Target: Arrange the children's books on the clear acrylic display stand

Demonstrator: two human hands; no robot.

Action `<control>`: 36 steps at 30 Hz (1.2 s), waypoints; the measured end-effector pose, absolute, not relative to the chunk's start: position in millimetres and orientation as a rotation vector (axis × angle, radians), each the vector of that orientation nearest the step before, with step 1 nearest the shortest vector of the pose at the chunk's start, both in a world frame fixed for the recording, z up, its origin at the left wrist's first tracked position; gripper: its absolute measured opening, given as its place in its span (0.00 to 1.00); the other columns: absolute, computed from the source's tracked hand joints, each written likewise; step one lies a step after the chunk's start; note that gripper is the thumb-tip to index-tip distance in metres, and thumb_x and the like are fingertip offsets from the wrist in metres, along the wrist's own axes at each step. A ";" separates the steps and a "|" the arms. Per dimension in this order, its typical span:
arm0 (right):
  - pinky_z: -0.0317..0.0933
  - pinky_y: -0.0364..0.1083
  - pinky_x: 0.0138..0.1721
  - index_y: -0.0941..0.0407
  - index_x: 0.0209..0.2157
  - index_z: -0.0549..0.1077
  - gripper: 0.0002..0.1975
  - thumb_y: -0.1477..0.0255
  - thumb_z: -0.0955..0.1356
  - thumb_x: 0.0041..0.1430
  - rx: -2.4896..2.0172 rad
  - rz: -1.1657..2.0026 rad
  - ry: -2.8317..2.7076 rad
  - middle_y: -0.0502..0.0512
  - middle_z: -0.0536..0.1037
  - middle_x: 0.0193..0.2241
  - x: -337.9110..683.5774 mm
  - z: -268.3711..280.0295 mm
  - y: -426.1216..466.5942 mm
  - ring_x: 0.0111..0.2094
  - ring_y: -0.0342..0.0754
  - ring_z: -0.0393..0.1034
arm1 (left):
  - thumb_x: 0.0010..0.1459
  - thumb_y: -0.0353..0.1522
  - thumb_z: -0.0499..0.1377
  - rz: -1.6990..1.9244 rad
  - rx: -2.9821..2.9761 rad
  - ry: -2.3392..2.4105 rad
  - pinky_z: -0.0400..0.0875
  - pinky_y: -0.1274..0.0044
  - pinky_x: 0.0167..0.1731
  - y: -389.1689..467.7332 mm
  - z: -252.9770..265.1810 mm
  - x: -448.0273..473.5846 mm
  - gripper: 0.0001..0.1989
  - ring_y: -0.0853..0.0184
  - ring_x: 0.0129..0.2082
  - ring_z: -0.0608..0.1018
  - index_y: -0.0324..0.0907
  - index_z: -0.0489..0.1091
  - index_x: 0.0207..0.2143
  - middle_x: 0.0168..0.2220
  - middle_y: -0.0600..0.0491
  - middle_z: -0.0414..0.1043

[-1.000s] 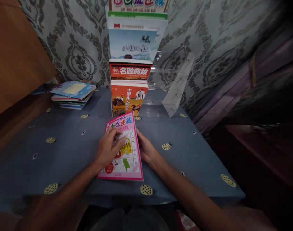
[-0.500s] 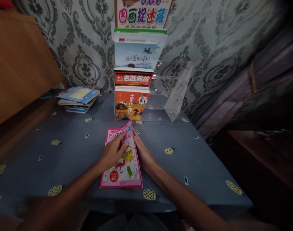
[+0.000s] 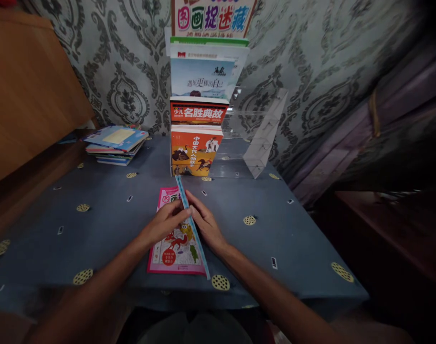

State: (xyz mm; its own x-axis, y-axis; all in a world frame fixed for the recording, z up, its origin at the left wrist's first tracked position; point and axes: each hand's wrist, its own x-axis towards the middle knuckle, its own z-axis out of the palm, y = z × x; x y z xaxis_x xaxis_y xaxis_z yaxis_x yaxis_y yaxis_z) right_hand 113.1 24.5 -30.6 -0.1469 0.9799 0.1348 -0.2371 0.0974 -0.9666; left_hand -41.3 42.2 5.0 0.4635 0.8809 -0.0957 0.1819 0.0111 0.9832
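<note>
Two hands meet over one pink book (image 3: 176, 241), flat near the front of the table (image 3: 110, 220). Between them stands one thin blue strip (image 3: 198, 244), edge-on and slanting along the book's right side; whether it is a second book or part of the pink one, I cannot tell. The left hand (image 3: 165, 220) is narrow, thumb and fingers closed on the strip from the left; the right hand (image 3: 206, 223) holds it from the right, half curled. On the pink cover 图画捉 can be read, the rest of the title covered; the small lettering in its one red circle is blurred.

Beyond, one clear rack (image 3: 264, 134) shows five covers in one column. From the bottom: an orange book (image 3: 194, 153), 中国古代人物故事; a red book (image 3: 199, 113), 少儿 and 名胜典故; a blue book (image 3: 201, 76), 遇见更棒的自己; a green-topped book (image 3: 210, 41), its title hidden; and a brown-edged book (image 3: 212, 19), 图画捉迷藏. One pile (image 3: 115, 145) lies at the left; its books overlap too much to count.
</note>
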 end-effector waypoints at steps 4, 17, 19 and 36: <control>0.45 0.55 0.70 0.46 0.59 0.72 0.30 0.48 0.69 0.59 -0.920 1.345 -1.126 0.50 0.70 0.63 116.4 -29.6 25.6 0.66 0.53 0.59 | 0.60 0.48 0.57 0.746 1.532 1.007 0.70 0.75 0.31 40.2 3.6 -39.4 0.17 0.66 0.32 0.74 0.43 0.68 0.35 0.32 0.53 0.72; 0.74 0.56 0.45 0.51 0.49 0.71 0.28 0.65 0.78 0.46 -0.799 1.674 -0.725 0.54 0.84 0.42 124.8 -31.9 33.8 0.44 0.58 0.79 | 0.58 0.42 0.60 1.314 1.833 1.554 0.60 0.55 0.61 40.2 -26.5 -81.6 0.25 0.52 0.61 0.67 0.41 0.64 0.55 0.57 0.41 0.66; 0.74 0.56 0.45 0.51 0.49 0.71 0.26 0.65 0.78 0.48 -0.762 1.668 -0.719 0.54 0.84 0.42 124.3 -28.1 33.0 0.45 0.57 0.79 | 0.55 0.46 0.62 1.351 1.547 1.464 0.64 0.56 0.60 42.4 -23.8 -85.6 0.30 0.52 0.59 0.70 0.40 0.63 0.56 0.55 0.41 0.69; 0.68 0.57 0.52 0.50 0.53 0.73 0.26 0.48 0.65 0.63 -0.915 1.185 -1.350 0.58 0.80 0.48 149.2 13.6 10.8 0.48 0.56 0.74 | 0.43 0.63 0.63 1.493 0.943 1.199 0.76 0.71 0.26 31.0 3.4 -54.5 0.32 0.59 0.26 0.79 0.42 0.73 0.26 0.25 0.51 0.79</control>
State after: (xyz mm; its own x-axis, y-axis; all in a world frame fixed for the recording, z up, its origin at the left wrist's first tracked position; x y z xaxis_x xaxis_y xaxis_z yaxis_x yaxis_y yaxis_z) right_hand 149.2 10.8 13.6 -0.1362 0.9653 0.2230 -0.0959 0.2112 -0.9727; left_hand -54.5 31.0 3.4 -0.2344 0.9721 -0.0007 -0.2106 -0.0501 0.9763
